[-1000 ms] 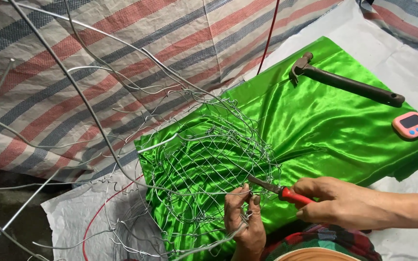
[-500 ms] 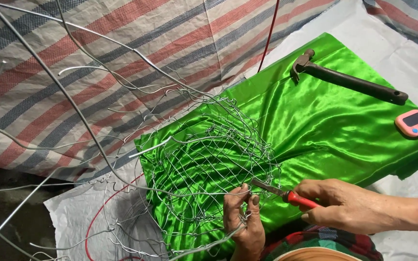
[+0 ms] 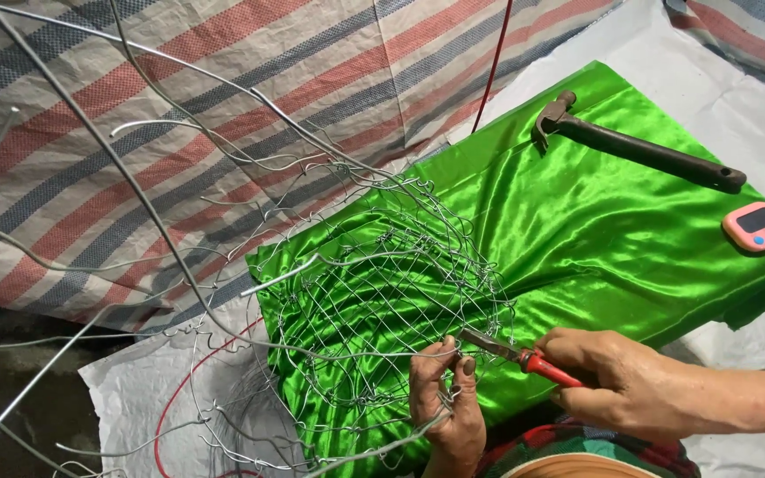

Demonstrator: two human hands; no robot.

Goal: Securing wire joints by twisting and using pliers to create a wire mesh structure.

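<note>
Here the left hand [image 3: 447, 398] pinches a strand of the wire mesh basket [image 3: 382, 301], which lies on the green satin cloth [image 3: 595, 230], while the right hand [image 3: 622, 385] is closed around red-handled pliers [image 3: 515, 354] whose tip meets the mesh just beside the left fingers. A slip could nip them, or a loose wire end could snag the cloth. 1 hammer [image 3: 639, 150] and 1 pink timer [image 3: 757, 227] rest on the cloth; a striped tarp [image 3: 179, 133] lies beyond

Green satin cloth [image 3: 630, 239] bearing hammer [image 3: 635, 150], pink timer [image 3: 758, 227], wire mesh basket [image 3: 382, 301].
</note>
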